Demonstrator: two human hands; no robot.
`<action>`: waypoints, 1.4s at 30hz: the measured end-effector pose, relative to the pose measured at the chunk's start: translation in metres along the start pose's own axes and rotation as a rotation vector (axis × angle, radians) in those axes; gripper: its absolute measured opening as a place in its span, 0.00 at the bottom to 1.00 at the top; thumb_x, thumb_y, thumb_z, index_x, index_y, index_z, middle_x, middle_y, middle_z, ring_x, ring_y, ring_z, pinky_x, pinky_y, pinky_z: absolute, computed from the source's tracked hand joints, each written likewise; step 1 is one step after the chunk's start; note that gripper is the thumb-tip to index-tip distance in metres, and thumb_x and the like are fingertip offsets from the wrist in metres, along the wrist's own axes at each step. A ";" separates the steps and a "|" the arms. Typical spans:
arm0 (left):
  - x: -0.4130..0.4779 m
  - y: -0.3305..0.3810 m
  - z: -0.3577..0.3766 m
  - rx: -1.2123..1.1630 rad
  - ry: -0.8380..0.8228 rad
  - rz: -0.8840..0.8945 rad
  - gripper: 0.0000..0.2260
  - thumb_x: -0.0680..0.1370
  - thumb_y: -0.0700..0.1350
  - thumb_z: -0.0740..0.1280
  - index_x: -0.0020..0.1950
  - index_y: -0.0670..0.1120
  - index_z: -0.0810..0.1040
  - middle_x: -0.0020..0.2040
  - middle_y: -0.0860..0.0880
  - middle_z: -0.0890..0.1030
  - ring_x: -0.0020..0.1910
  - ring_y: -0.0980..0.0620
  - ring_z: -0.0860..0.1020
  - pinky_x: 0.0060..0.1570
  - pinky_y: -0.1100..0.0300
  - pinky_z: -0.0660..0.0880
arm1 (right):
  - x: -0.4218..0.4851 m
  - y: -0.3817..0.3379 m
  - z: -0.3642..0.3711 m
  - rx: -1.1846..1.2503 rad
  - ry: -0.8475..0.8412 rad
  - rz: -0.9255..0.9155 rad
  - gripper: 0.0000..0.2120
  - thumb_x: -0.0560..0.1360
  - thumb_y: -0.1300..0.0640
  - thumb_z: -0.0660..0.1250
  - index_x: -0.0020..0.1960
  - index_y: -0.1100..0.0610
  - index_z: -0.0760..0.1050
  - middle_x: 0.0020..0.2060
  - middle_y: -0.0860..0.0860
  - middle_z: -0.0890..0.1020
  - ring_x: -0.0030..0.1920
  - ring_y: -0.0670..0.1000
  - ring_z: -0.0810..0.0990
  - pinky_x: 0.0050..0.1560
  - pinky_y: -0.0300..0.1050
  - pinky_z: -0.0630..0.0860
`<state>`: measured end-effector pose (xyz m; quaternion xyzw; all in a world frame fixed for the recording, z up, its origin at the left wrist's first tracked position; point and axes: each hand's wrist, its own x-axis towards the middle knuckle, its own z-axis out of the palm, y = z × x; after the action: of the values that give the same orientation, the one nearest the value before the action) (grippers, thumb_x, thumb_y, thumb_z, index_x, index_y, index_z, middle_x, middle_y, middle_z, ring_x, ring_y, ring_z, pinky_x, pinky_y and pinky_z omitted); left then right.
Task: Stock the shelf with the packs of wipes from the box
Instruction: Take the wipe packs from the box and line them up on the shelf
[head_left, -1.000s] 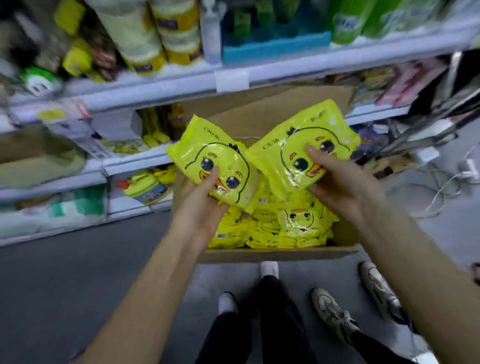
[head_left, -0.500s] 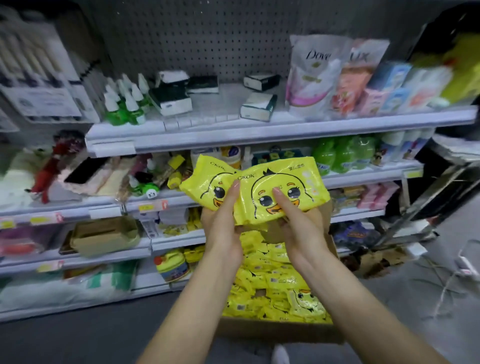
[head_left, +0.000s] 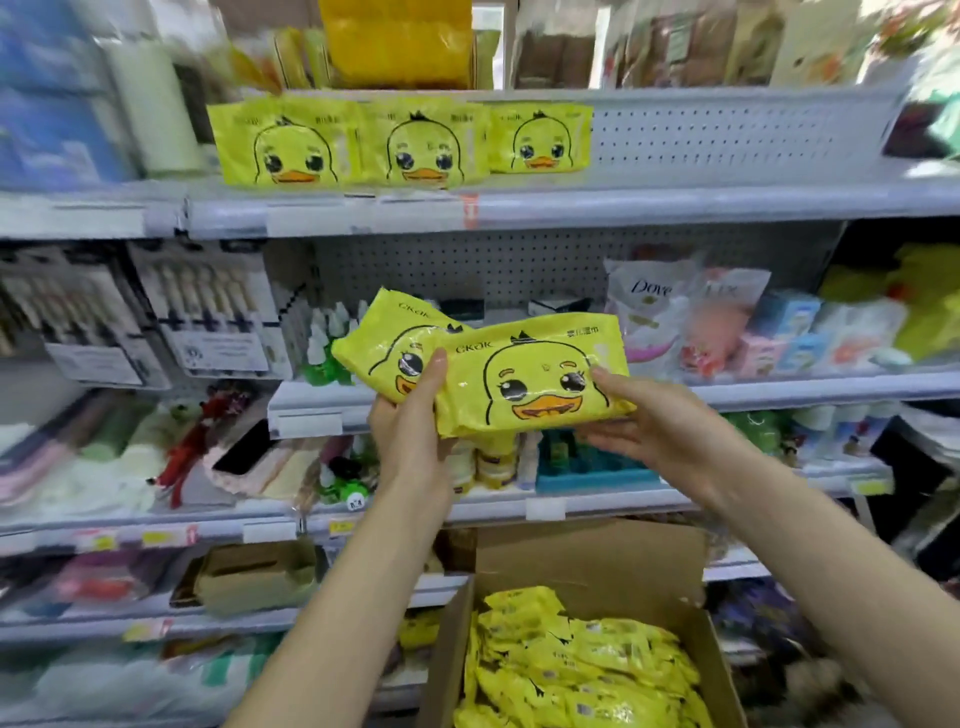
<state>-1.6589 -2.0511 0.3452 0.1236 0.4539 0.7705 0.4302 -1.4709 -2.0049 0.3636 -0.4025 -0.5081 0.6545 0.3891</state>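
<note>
Two yellow duck-face wipes packs overlap in front of me at mid height. My left hand (head_left: 410, 431) grips the rear pack (head_left: 384, 343) from below, thumb on its front. My right hand (head_left: 654, 431) holds the front pack (head_left: 535, 379) at its right end, thumb on top and fingers under it. Three matching packs (head_left: 400, 143) stand upright in a row on the upper shelf (head_left: 675, 205), whose right part is bare. The open cardboard box (head_left: 587, 566) at bottom right holds several more yellow packs (head_left: 576, 665).
Refill pouches (head_left: 670, 312) and small boxes fill the shelf right of my hands. Small white bottles (head_left: 327, 332) and boxed items (head_left: 208, 306) stand to the left. Lower shelves carry bottles, a blue tray (head_left: 587, 467) and a brown carton (head_left: 254, 577).
Both hands have lifted the two packs up from the box. My view has tilted upward, and the upper shelf with three stocked packs has come into sight.
</note>
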 end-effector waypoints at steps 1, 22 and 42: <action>0.004 0.008 0.009 0.007 0.010 0.027 0.23 0.72 0.47 0.76 0.63 0.49 0.72 0.57 0.49 0.82 0.54 0.48 0.81 0.53 0.48 0.79 | 0.006 -0.011 -0.003 -0.071 -0.020 -0.029 0.12 0.72 0.53 0.69 0.53 0.58 0.80 0.47 0.54 0.86 0.45 0.51 0.85 0.39 0.38 0.80; 0.088 0.118 0.195 -0.208 -0.124 0.122 0.30 0.69 0.49 0.77 0.68 0.48 0.72 0.62 0.43 0.78 0.55 0.39 0.80 0.43 0.38 0.80 | 0.155 -0.197 -0.067 -0.316 -0.064 -0.421 0.21 0.65 0.65 0.76 0.57 0.62 0.78 0.47 0.57 0.85 0.40 0.52 0.85 0.38 0.42 0.82; 0.147 0.184 0.191 0.086 -0.131 0.310 0.04 0.77 0.45 0.70 0.46 0.48 0.76 0.44 0.50 0.81 0.46 0.52 0.78 0.53 0.57 0.75 | 0.314 -0.237 -0.047 -0.764 0.417 -0.456 0.25 0.67 0.60 0.78 0.59 0.65 0.72 0.51 0.63 0.78 0.54 0.61 0.77 0.48 0.53 0.73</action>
<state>-1.7375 -1.8639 0.5698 0.2605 0.4328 0.7978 0.3291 -1.5206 -1.6573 0.5472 -0.5174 -0.6982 0.2250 0.4406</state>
